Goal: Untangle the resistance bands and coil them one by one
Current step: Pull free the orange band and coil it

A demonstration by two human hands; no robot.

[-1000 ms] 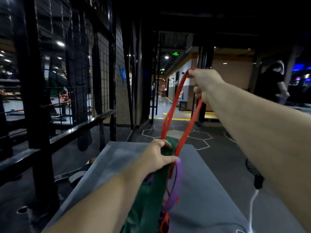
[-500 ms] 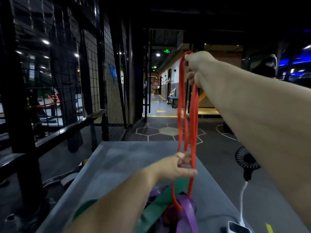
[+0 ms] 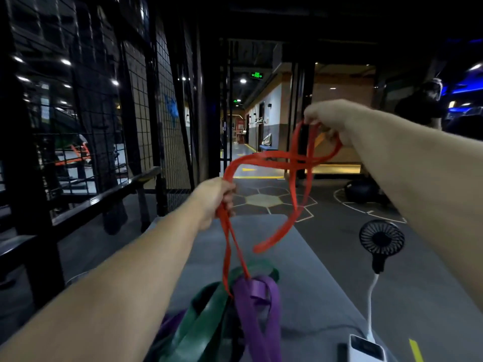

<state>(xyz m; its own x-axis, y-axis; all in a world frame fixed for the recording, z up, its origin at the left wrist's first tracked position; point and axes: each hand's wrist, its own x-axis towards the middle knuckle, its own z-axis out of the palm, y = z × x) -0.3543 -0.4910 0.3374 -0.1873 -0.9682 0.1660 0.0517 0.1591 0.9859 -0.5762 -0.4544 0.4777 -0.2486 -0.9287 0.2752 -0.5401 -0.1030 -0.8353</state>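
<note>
Smooth rubbery red band, matt mat

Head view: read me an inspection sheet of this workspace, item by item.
Surface: grey surface, bands heaped at its near end.
Job's things: red band lifted and twisted, lower end in the heap with green band and purple band.
Clutter: black fan, white power bank.
Hands: left hand grips the red band low; right hand holds it higher.
Cables: white cable, fan to power bank.
Surroundings: mesh fence left, person far right.
</note>
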